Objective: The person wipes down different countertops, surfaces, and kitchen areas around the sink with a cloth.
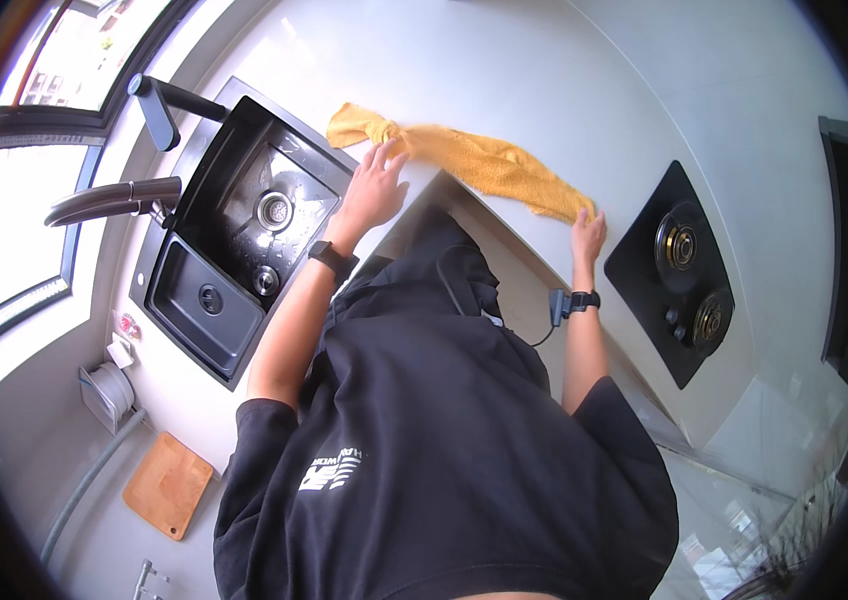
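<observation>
A yellow terry cloth (pixel 495 161) lies stretched and loosely twisted across the corner of the white countertop (pixel 544 90). The fingers of my left hand (pixel 375 187) reach onto its bunched left part, with the thumb apart. Whether those fingers grip the fabric is not clear. At the cloth's other end, my right hand (pixel 589 234) pinches the tip between thumb and fingers. Both wrists wear dark bands, and a small device with a cable sits on the right one.
To the left is a black sink (pixel 274 214) with a dark faucet (pixel 116 199) and a second spout (pixel 161 112). A black two-burner gas hob (pixel 675 274) is set into the counter at right. A wooden cutting board (pixel 168 484) stands at lower left. Below the counter corner is an open recess (pixel 521 266).
</observation>
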A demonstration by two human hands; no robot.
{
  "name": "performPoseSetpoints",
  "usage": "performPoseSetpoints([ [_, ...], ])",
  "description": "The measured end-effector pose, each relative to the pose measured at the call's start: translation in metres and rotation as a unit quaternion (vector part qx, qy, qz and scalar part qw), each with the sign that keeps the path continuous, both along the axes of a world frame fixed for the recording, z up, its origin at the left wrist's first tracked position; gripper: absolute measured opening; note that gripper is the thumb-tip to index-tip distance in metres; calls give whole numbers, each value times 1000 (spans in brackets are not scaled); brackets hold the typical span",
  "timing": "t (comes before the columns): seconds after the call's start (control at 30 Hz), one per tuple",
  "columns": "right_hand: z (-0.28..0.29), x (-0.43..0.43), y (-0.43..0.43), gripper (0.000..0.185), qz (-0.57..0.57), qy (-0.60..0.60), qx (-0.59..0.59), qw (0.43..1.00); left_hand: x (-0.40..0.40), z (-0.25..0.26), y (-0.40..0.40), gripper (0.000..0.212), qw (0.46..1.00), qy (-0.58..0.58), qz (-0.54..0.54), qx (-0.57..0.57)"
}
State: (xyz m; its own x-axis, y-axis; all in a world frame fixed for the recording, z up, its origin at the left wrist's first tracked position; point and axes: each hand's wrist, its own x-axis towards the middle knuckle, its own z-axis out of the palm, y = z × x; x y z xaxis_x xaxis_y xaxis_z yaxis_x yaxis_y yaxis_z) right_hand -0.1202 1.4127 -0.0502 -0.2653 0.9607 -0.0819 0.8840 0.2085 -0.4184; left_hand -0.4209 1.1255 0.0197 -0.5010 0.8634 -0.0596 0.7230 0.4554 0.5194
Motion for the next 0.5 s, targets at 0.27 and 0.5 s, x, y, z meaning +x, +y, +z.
performPoseSetpoints([
  [0.27, -51, -68, -14, 84, 35, -111, -11, 993, -7, -42, 11, 63, 997, 17, 71, -27],
  [0.5, -30, -117, -53, 78, 218, -111, 48, 968, -34, -75, 54, 63, 990, 7, 136, -30],
])
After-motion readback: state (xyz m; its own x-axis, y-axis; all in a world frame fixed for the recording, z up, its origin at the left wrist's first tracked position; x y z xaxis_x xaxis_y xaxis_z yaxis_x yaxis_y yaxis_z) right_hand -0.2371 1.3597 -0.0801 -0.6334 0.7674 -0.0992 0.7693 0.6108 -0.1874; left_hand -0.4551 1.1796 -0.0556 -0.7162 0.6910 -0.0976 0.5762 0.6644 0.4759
